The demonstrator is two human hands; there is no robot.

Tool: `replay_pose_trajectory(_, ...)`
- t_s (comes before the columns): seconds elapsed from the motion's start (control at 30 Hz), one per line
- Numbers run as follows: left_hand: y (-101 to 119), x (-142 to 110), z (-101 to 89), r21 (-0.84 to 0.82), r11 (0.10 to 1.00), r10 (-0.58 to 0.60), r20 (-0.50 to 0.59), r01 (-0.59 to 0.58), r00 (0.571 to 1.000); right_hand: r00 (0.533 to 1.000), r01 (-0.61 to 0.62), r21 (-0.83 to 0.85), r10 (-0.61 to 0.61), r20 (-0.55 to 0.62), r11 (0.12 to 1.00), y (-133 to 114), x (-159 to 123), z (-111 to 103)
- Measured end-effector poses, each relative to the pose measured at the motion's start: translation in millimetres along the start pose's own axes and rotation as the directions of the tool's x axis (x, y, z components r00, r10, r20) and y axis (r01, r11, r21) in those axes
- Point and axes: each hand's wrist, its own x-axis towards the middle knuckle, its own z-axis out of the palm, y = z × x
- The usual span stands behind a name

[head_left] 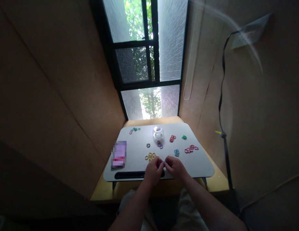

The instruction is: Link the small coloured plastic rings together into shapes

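Between your fingertips, at the near edge of the lap table [202,166], you hold something very small, likely one of the little rings, though it is too small and blurred to make out. It sits right where your left hand [153,171] and right hand [175,167] meet, so neither is nearer; the fingers of both are drawn together, pinched toward that one spot. Its long axis cannot be told.

Just past your left knuckles, at about eleven o'clock from the pinch, lies a cluster of yellow rings [150,156], thin glossy loops, some overlapping. At one o'clock sit the blue rings [176,152], and farther toward two o'clock a chain of pink rings [191,149]. Straight ahead at twelve are purple rings [160,144] and, beyond them, a small clear jar [158,133], rounded and shiny. Red rings [172,138] and a green ring [184,137] lie to its right.

The table top is smooth, pale and matte, with rounded corners and a dark slot [130,175] along your edge. A purple card [119,154] lies flat at nine o'clock.
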Motion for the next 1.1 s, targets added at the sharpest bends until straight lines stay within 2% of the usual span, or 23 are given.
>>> replay_pose_trajectory(0.37, -7, 2, 4.1, -0.06, 0.997, -0.041, -0.015, 0.04, 0.999, 1.0, 0.021, -0.009, -0.021, -0.001, 1.0, -1, 1, 0)
replay_pose_trajectory(0.57, -4, 2, 2.8, -0.033, 0.999, -0.03, -0.034, 0.029, 0.999, 1.0, 0.019, 0.041, -0.02, 0.02, 0.999, -1, 0, -2)
replay_pose_trajectory(0.93, -6, 1, 3.7, -0.005, 1.0, -0.02, -0.046, 0.02, 0.999, 1.0, 0.014, 0.0, -0.014, 0.008, 1.0, -2, -1, -1)
replay_pose_trajectory(1.1, -11, 1, 7.7, -0.06, 0.997, -0.046, -0.037, 0.044, 0.998, 1.0, 0.025, 0.001, -0.025, 0.009, 1.0, -1, -2, 0)
